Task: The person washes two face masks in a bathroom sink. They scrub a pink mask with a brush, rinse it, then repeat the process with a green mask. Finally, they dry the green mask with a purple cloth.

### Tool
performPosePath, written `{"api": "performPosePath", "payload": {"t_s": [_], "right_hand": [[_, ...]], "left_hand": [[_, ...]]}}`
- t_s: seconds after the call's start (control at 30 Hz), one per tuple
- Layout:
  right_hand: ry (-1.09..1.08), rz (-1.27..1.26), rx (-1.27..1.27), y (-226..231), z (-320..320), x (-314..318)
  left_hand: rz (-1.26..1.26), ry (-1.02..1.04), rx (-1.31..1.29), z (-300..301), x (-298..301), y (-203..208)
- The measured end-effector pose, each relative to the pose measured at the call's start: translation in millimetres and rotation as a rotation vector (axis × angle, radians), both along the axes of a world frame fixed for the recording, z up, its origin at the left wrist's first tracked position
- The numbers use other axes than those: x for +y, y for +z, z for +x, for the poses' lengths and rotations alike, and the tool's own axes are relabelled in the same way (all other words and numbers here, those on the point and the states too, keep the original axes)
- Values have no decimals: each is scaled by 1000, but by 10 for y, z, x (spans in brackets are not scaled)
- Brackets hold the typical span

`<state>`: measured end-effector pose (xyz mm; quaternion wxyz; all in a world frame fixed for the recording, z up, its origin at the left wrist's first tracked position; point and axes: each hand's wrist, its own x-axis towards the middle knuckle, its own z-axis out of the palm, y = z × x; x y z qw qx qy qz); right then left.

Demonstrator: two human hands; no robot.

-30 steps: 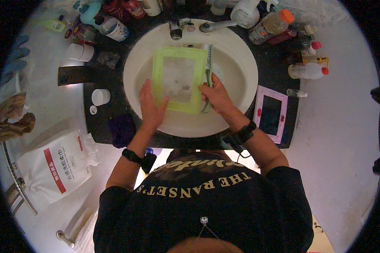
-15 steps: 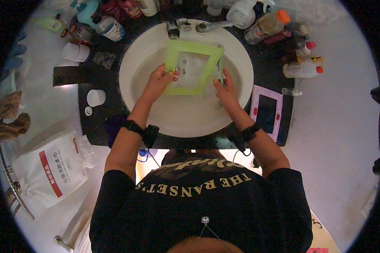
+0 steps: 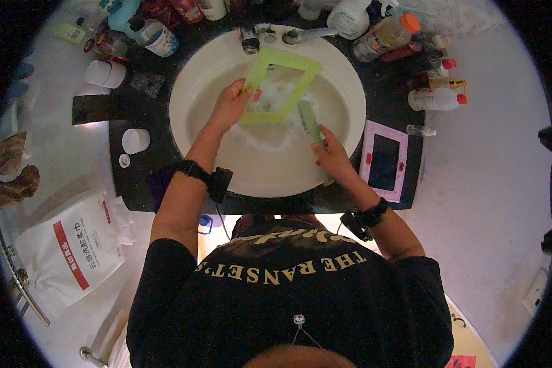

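A light green, empty picture frame [image 3: 270, 117] is tilted over the white oval sink [image 3: 270, 178]. My left hand [image 3: 230, 104] is closed around its left side, with fingertips showing through the opening. My right hand [image 3: 334, 156] grips a long green brush [image 3: 308, 118], its dark bristles partly in view. The brush head lies beside the lower right of the frame, apart from it. Under both, whitish suds [image 3: 260, 140] float in the cloudy water of the basin.
A faucet [image 3: 249, 42] stands at the sink's back edge. Bottles, such as an orange-capped one [image 3: 383, 40], crowd the dark counter behind. A pink frame [image 3: 366, 156] lies at the right; a white jar [image 3: 135, 141] stands at the left.
My right hand has moved down toward me with the brush, away from the green frame's right side. The frame, still in my left hand, has risen slightly and turned.
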<state>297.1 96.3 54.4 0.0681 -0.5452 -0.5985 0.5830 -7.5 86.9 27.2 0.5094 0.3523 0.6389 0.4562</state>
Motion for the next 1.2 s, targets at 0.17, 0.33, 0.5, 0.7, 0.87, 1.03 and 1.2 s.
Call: {"api": "performPosePath", "payload": {"t_s": [0.17, 0.33, 0.5, 0.7, 0.87, 1.03, 1.2], "right_hand": [[550, 368, -220, -271, -97, 117], [843, 331, -380, -200, -267, 259], [515, 719, -248, 104, -579, 770], [474, 870, -28, 44, -1475, 1699], [487, 804, 72, 60, -1857, 2223], [547, 756, 30, 186, -1796, 2330], [501, 700, 62, 226, -1332, 1824]], "left_hand": [[13, -55, 308, -188, -185, 98], [-68, 97, 106, -235, -541, 205], [-64, 179, -196, -128, -730, 335], [-237, 431, -692, 210, -944, 427], [-184, 441, -895, 465, -1057, 440], [-202, 403, -962, 548, -1131, 461], [-169, 411, -915, 578, -1141, 504]]}}
